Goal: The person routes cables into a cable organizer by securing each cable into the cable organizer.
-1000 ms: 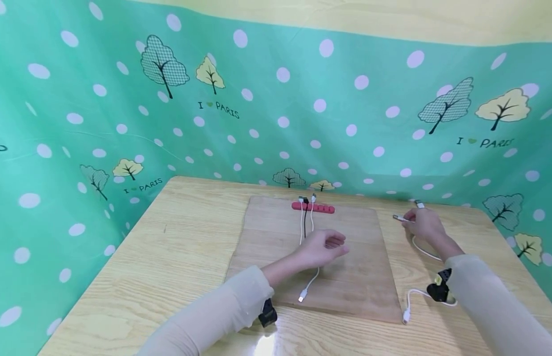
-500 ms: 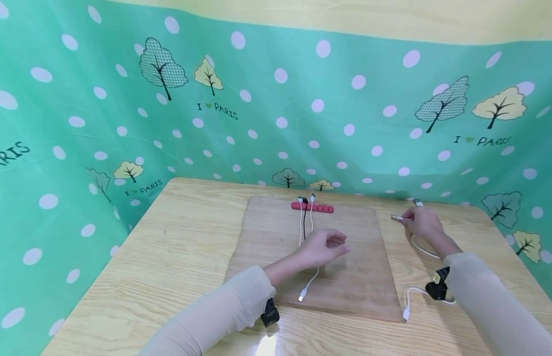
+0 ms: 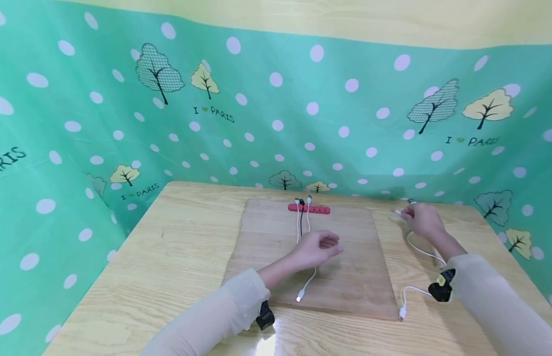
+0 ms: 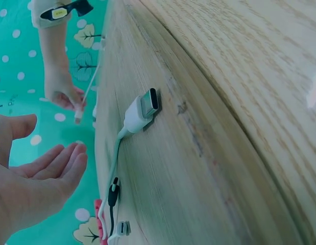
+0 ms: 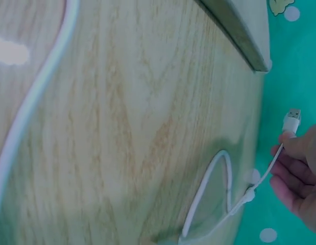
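My right hand (image 3: 424, 221) pinches a white USB cable just behind its USB-A plug (image 5: 291, 122), raised at the table's right rear. The rest of this cable trails down behind the hand. Over the wooden board (image 3: 347, 291) hovers my left hand (image 3: 315, 249), its fingers relaxed and holding nothing. A red cable organizer (image 3: 321, 209) lies at the board's far edge. Two white cables and a black cable (image 3: 301, 217) sit in its left slots. Below my left hand, a white USB-C connector (image 4: 140, 113) lies near the board's front edge.
Another white connector (image 3: 403, 312) lies by the board's front right corner, its cable running under my right forearm. Behind my right hand lies another plug (image 3: 411, 201). A green dotted curtain (image 3: 258, 123) hangs behind the light wooden table (image 3: 178, 237).
The head view has shifted slightly. My right hand has moved a little, and the plug it pinches now tilts differently, with less of it showing. My left hand stays about where it was.
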The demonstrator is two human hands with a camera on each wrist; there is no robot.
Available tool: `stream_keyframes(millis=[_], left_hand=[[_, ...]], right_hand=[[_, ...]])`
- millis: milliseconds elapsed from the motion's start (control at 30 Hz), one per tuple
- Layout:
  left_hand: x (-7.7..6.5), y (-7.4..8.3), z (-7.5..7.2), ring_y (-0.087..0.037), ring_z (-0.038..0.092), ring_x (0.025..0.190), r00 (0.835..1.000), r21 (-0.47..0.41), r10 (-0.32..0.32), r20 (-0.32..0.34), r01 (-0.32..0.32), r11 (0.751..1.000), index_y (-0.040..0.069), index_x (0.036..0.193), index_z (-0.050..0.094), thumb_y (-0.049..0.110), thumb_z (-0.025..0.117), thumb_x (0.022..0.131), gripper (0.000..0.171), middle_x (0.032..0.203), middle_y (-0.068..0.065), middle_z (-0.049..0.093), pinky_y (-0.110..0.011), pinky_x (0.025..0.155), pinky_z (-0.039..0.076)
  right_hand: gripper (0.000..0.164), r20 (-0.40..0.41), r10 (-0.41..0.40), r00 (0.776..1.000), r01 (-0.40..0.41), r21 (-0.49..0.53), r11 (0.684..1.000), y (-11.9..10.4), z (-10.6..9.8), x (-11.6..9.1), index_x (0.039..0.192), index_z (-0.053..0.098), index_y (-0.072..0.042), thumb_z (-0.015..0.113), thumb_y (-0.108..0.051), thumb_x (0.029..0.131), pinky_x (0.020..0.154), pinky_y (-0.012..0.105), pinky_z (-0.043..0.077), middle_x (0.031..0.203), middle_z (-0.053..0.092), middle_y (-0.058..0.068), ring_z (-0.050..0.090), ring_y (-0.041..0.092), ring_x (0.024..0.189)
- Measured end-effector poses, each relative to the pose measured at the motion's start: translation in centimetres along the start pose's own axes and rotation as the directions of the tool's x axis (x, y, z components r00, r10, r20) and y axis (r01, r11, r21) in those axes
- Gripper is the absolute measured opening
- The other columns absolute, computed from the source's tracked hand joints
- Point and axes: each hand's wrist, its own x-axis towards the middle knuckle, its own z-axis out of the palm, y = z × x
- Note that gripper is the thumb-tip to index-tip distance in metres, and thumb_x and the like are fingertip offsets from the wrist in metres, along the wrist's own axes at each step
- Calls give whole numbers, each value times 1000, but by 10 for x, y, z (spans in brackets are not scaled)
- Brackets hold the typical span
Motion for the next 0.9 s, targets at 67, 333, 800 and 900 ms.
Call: stream_keyframes(millis=[67,333,800,900], left_hand=[[0,-1,-1,-19,65,108,1000,2,0,-4,0,1000,0,124,60,24,62,93,39,118,-11,68,-22,92,54],[-1,-1,-4,-20,65,108,1000,-24,-17,-9,17,1000,0,123,60,24,63,93,39,116,-11,68,-25,93,55],[3,0,-2,-19,65,106,999,-2,-28,-19,28,1000,1,122,61,24,62,94,37,114,-10,69,-26,92,55],[5,0,-2,-19,65,106,999,-9,-41,-24,40,999,1,121,62,24,62,94,36,113,-10,69,-26,91,56]], right_hand=[[22,-22,-13,1000,13,13,1000,-4,-2,-1,94,67,6,56,-13,94,49,24,36,68,61,9,49,16,58],[22,-81,-48,996,55,91,994,-17,-8,-8,98,63,7,49,-9,97,46,24,36,68,59,10,46,15,56],[34,-73,-61,995,75,220,973,-38,-9,-10,102,65,10,48,-20,101,50,21,43,79,68,17,52,6,60],[36,-51,-48,998,60,267,962,-43,-11,-11,105,65,10,49,-22,101,50,21,44,81,69,17,54,6,62]])
